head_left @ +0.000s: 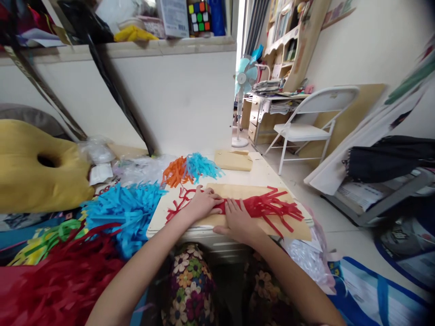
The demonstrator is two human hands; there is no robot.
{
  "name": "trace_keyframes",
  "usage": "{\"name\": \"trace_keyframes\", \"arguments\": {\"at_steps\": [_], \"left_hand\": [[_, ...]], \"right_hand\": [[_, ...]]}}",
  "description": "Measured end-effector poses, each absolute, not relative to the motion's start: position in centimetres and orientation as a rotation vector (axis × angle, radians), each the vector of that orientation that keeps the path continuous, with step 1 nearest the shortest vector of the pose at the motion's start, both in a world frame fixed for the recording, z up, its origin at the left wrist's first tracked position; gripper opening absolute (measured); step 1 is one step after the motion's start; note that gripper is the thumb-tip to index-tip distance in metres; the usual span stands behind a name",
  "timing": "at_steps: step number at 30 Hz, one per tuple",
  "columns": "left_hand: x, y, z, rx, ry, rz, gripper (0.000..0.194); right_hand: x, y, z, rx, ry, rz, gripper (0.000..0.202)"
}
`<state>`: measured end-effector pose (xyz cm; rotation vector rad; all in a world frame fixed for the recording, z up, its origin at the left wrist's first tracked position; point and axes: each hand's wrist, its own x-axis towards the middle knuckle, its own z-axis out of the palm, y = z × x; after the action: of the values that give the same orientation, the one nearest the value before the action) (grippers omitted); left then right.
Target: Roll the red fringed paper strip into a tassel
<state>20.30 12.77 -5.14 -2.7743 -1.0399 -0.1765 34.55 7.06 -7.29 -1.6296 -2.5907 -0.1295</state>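
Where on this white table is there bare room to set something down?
Bare tabletop lies between the tan packet and the brown sheet, right of the blue tassel. Crowded: the front, where left hand and right hand touch red strips.

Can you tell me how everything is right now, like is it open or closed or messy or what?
Red strips: gathered in the middle, ends spread out
Tan sheet: lying under the red strips
Left hand: resting on the red strips
Right hand: resting on the red strips
White chair: unfolded
Fan: upright; can't tell if it's on
Puzzle cube: colours mixed up
Desk drawers: closed
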Motion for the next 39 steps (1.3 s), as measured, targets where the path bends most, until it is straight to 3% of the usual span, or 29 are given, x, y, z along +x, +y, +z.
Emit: {"name": "trace_keyframes", "arguments": {"at_steps": [9, 15, 25, 34, 39], "left_hand": [[20.5, 12.2, -4.7, -2.765, -1.156, -0.180, 0.030], [25.1, 8.0, -5.7, -2.577, -1.242, -0.542, 0.034], [23.4, 8.0, -9.5, -2.772, -1.321, -0.311, 0.054], [22.5, 7.5, -8.9, -2.809, -1.412, -0.284, 0.047], [22.5, 7.4, -9.3, -2.762, -1.427, -0.310, 0.049]], "right_hand": [[37.6, 5.9, -8.2, -1.742, -2.513, -0.227, 0.087], [37.8, 6.1, -8.7, -1.714, -2.524, -0.212, 0.077], [38.2, 6.0, -8.2, -1.730, -2.553, -0.212, 0.071], [38.5, 6.2, -8.4, -1.674, -2.576, -0.202, 0.081], [38.2, 6.0, -7.8, -1.712, -2.570, -0.166, 0.075]]}}
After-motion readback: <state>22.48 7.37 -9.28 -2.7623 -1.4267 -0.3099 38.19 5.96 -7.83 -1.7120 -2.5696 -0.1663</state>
